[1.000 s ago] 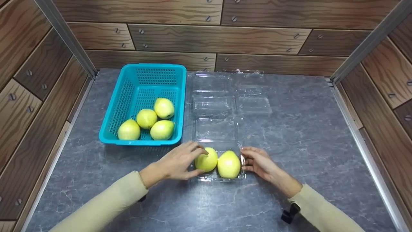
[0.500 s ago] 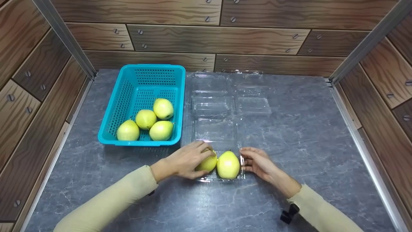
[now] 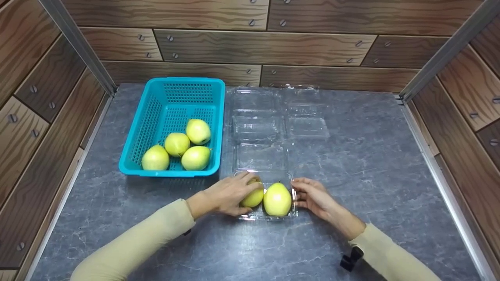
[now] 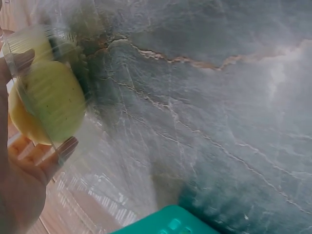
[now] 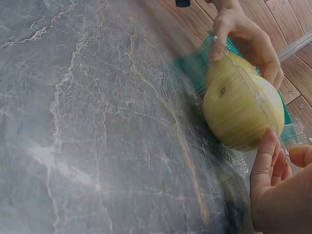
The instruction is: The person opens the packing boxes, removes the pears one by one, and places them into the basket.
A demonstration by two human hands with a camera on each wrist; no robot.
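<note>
Two yellow-green pears sit side by side in a clear plastic container at the front middle of the table in the head view. My left hand [image 3: 228, 195] curls over the left pear [image 3: 254, 197] and grips it inside the container [image 3: 254, 216], covering its left side. The right pear [image 3: 277, 200] stands with its stem up, untouched by either hand. At the container's right wall, my right hand [image 3: 318, 199] pinches the rim between thumb and fingers, as the right wrist view shows. The left wrist view shows a pear [image 4: 56, 102] through the clear plastic wall.
A turquoise basket [image 3: 125, 168] holding several pears [image 3: 195, 158] stands at the back left. Behind the pears lie several clear plastic containers [image 3: 261, 156], [image 3: 308, 128] in two columns. Wood-patterned walls [image 3: 265, 47] close off the back and both sides.
My left hand has moved right and closed round the left pear, nudging it slightly right. The right hand stays on the container's edge.
</note>
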